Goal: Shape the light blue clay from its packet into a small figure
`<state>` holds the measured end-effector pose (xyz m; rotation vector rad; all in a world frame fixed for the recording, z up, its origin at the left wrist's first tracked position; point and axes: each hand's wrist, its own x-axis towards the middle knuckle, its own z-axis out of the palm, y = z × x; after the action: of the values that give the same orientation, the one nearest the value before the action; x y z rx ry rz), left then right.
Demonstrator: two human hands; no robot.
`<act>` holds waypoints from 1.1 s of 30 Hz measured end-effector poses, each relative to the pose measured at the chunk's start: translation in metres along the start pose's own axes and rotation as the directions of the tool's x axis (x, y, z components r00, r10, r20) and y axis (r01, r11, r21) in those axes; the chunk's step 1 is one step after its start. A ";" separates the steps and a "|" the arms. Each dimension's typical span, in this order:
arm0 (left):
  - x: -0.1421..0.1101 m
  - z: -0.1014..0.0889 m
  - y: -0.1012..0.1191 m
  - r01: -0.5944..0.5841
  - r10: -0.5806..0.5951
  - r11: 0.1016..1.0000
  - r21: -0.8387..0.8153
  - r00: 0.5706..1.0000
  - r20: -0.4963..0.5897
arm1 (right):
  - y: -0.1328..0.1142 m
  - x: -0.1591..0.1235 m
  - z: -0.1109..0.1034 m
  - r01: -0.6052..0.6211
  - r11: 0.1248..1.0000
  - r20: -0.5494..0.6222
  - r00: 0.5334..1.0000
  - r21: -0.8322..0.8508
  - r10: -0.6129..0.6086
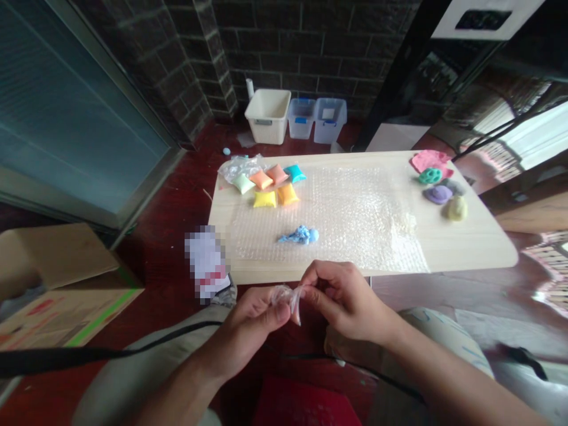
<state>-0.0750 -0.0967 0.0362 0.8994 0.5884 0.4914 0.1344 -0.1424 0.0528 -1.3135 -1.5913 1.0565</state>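
Observation:
My left hand (261, 313) pinches a small clear plastic bag (294, 306) between thumb and fingers, in front of the table's near edge. My right hand (335, 296) grips the bag's right edge with thumb and index finger. Whether anything is inside the bag I cannot make out. Beyond my hands, a blue clay figure (303, 235) with a round head lies on a sheet of bubble wrap (355, 207). Farther back are several puffy packets of coloured clay, among them a yellow packet (265, 199), an orange packet (261, 179) and a teal packet (295, 173).
Crumpled clear plastic (239, 168) lies at the table's back left. Pink clay (430, 161), green clay (430, 176), purple clay (439, 194) and pale yellow clay (457, 208) sit at the right. A cardboard box (66, 296) stands on the left; a white bin (268, 118) is behind the table.

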 end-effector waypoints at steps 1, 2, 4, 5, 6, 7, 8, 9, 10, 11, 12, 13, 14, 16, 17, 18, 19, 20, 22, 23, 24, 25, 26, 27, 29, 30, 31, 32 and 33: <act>0.001 0.001 -0.002 -0.008 0.007 0.996 -0.084 1.000 -0.015 | 0.001 0.001 -0.002 -0.011 0.999 0.017 1.000 0.037 0.010; 0.002 0.002 -0.003 -0.012 0.007 0.987 -0.160 0.999 -0.035 | 0.002 0.001 -0.003 -0.024 0.997 0.035 0.999 0.078 0.021; 0.005 0.003 -0.002 -0.011 -0.019 0.956 -0.292 0.995 -0.100 | 0.003 0.001 -0.006 -0.046 0.988 0.063 0.997 0.149 0.037; 0.007 0.004 -0.001 -0.007 -0.045 0.938 -0.348 0.989 -0.142 | 0.003 0.000 -0.007 -0.046 0.985 0.071 0.997 0.168 0.034; 0.008 0.004 0.001 -0.004 -0.077 0.916 -0.400 0.979 -0.187 | 0.003 -0.001 -0.007 -0.040 0.984 0.076 0.997 0.171 0.027; 0.010 0.004 0.003 -0.002 -0.114 0.892 -0.453 0.967 -0.228 | 0.003 -0.002 -0.007 -0.028 0.986 0.075 0.997 0.163 0.016; 0.011 0.004 0.005 0.002 -0.151 0.866 -0.500 0.954 -0.259 | 0.002 -0.002 -0.006 -0.010 0.989 0.063 0.998 0.151 0.000; 0.012 0.004 0.006 0.005 -0.184 0.842 -0.539 0.943 -0.278 | 0.002 -0.003 -0.005 0.008 0.990 0.042 0.999 0.138 -0.014; 0.013 0.004 0.006 0.007 -0.208 0.821 -0.571 0.935 -0.288 | 0.003 -0.003 -0.003 0.023 0.991 0.014 1.000 0.131 -0.025; 0.013 0.004 0.006 0.008 -0.224 0.806 -0.592 0.930 -0.292 | 0.003 -0.003 -0.001 0.027 0.991 -0.015 1.000 0.128 -0.025; 0.013 0.004 0.005 0.011 -0.231 0.799 -0.601 0.928 -0.291 | 0.005 -0.003 0.001 0.021 0.992 -0.041 0.999 0.128 -0.015; 0.013 0.004 0.004 0.014 -0.231 0.800 -0.600 0.930 -0.286 | 0.006 -0.002 0.003 0.008 0.991 -0.061 0.998 0.130 0.000; 0.012 0.004 0.003 0.020 -0.229 0.806 -0.592 0.933 -0.279 | 0.008 -0.002 0.004 -0.009 0.991 -0.076 0.997 0.131 0.019; 0.010 0.004 0.002 0.038 -0.221 0.825 -0.565 0.940 -0.260 | 0.010 0.000 0.006 -0.033 0.990 -0.103 0.994 0.138 0.047; 0.009 0.004 0.002 0.038 -0.214 0.834 -0.551 0.942 -0.259 | 0.011 0.000 0.006 -0.035 0.988 -0.115 0.992 0.150 0.053; 0.009 0.004 0.002 0.030 -0.206 0.841 -0.541 0.941 -0.268 | 0.012 0.001 0.006 -0.033 0.985 -0.120 0.991 0.170 0.054; 0.009 0.005 0.002 0.014 -0.197 0.846 -0.534 0.937 -0.289 | 0.012 0.001 0.006 -0.032 0.980 -0.116 0.992 0.195 0.055; 0.009 0.005 0.002 -0.006 -0.190 0.850 -0.526 0.929 -0.318 | 0.012 0.001 0.005 -0.034 0.975 -0.103 0.993 0.219 0.058; 0.010 0.005 0.003 -0.055 -0.163 0.868 -0.493 0.907 -0.389 | 0.013 0.002 0.006 -0.047 0.964 -0.080 0.994 0.262 0.070; 0.011 0.005 0.004 -0.085 -0.132 0.885 -0.458 0.897 -0.421 | 0.013 0.003 0.007 -0.068 0.955 -0.080 0.992 0.288 0.094; 0.012 0.005 0.004 -0.119 -0.087 0.905 -0.409 0.889 -0.449 | 0.014 0.004 0.008 -0.101 0.942 -0.083 0.987 0.321 0.135; 0.013 0.005 0.004 -0.155 -0.030 0.925 -0.346 0.880 -0.474 | 0.015 0.005 0.009 -0.144 0.920 -0.087 0.978 0.366 0.188; 0.014 0.004 0.004 -0.188 0.033 0.943 -0.273 0.872 -0.489 | 0.016 0.007 0.011 -0.189 0.889 -0.088 0.965 0.417 0.246; 0.014 0.003 0.004 -0.213 0.092 0.957 -0.196 0.866 -0.491 | 0.017 0.008 0.012 -0.231 0.853 -0.081 0.950 0.468 0.301; 0.014 0.001 0.002 -0.229 0.174 0.972 -0.062 0.868 -0.465 | 0.018 0.011 0.014 -0.280 0.795 -0.052 0.930 0.538 0.363; 0.013 0.000 0.001 -0.224 0.195 0.974 -0.013 0.873 -0.447 | 0.017 0.013 0.014 -0.290 0.780 -0.038 0.928 0.554 0.372; 0.013 -0.002 0.000 -0.214 0.206 0.976 0.032 0.879 -0.430 | 0.016 0.014 0.014 -0.292 0.777 -0.029 0.928 0.558 0.371; 0.012 -0.003 0.000 -0.198 0.212 0.977 0.077 0.882 -0.421 | 0.014 0.015 0.014 -0.293 0.782 -0.022 0.931 0.550 0.364; 0.011 -0.004 0.000 -0.181 0.217 0.976 0.124 0.881 -0.421 | 0.012 0.015 0.014 -0.289 0.790 -0.023 0.934 0.540 0.357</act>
<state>-0.0696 -0.0878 0.0312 0.9386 0.9314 0.8728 0.1235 -0.1275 0.0377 -1.2486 -0.8886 1.4674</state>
